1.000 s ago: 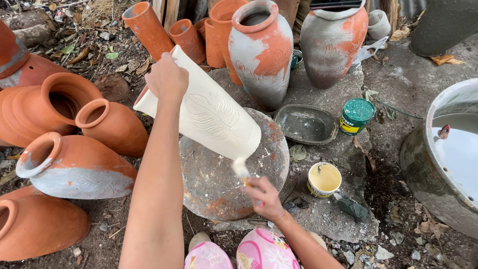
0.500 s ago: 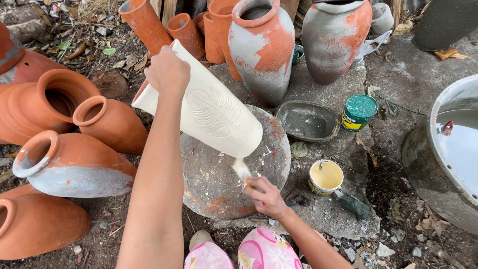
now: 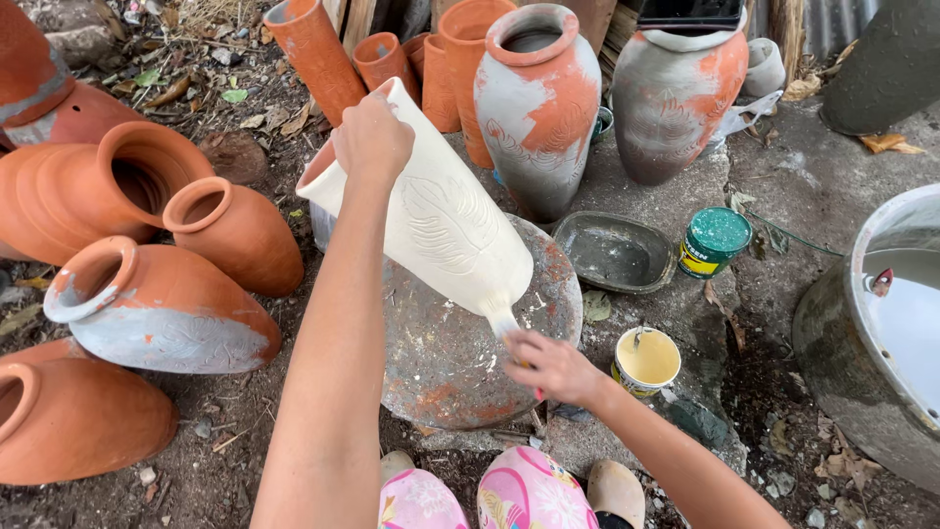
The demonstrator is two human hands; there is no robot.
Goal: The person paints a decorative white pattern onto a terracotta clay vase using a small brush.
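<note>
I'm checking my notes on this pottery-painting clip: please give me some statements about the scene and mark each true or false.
1. The left hand holds the cream vase tilted. True.
2. The right hand holds a brush at the vase's lower end. True.
3. The small paint cup holds red paint. False: cream-yellow.
4. The green-lidded can lies on the round slab. False: it stands beside the grey tray.

We saw a clay vase (image 3: 446, 220) painted cream, matt, with carved leaves. The round stone slab (image 3: 460, 358) looked rough and grey. The orange clay pots (image 3: 127, 191) looked dull and dusty.
</note>
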